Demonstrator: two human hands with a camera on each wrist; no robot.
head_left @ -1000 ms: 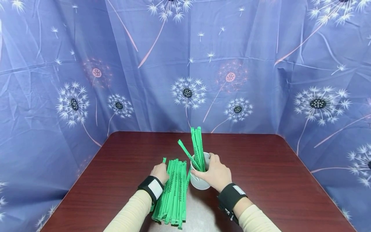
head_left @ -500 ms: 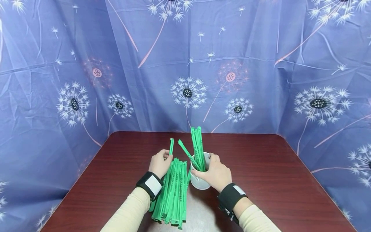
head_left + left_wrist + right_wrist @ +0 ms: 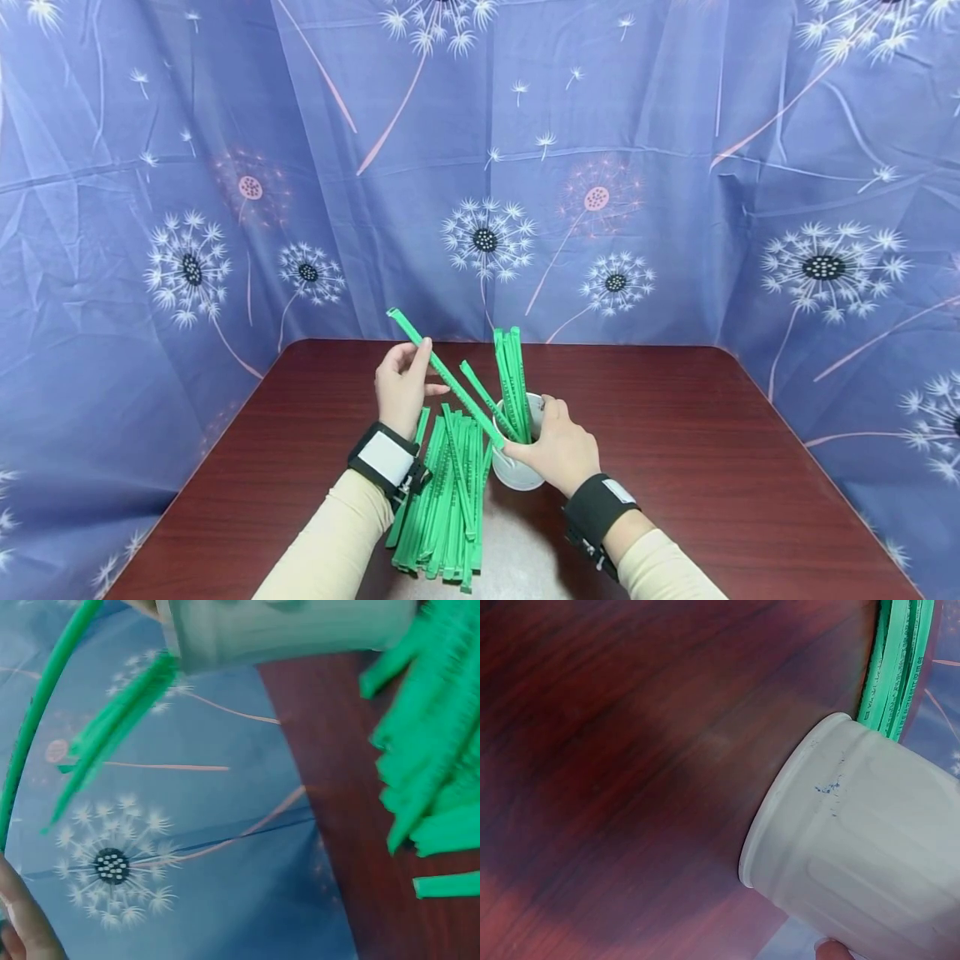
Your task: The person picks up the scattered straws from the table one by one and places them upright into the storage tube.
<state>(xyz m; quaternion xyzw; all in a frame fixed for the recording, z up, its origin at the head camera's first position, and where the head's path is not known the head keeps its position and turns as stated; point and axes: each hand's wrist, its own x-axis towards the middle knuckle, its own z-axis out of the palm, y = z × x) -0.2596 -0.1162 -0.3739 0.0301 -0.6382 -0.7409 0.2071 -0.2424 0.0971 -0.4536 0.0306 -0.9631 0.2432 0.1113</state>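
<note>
My left hand [image 3: 401,390] pinches a long green wrapped straw [image 3: 459,392] between thumb and fingers. The straw slants down to the right, its lower end at the rim of a white cup [image 3: 516,477]. Around the cup, thumb at the near side and fingers at the far side, my right hand [image 3: 564,446] holds it upright on the table. Several green straws [image 3: 512,375] stand in the cup, one leaning left. Below my left hand lies a pile of the same straws [image 3: 442,517]. In the right wrist view the cup's wall [image 3: 870,817] bears blue specks.
The dark red wooden table [image 3: 675,433] extends to both sides and behind the cup. A blue cloth with dandelion prints [image 3: 375,208] hangs along the table's back and sides. One straw [image 3: 459,483] lies askew on top of the pile.
My left hand has risen from the pile with a straw and tilted it over to the cup. One straw now lies slanted across the pile. My right hand and the cup have stayed put.
</note>
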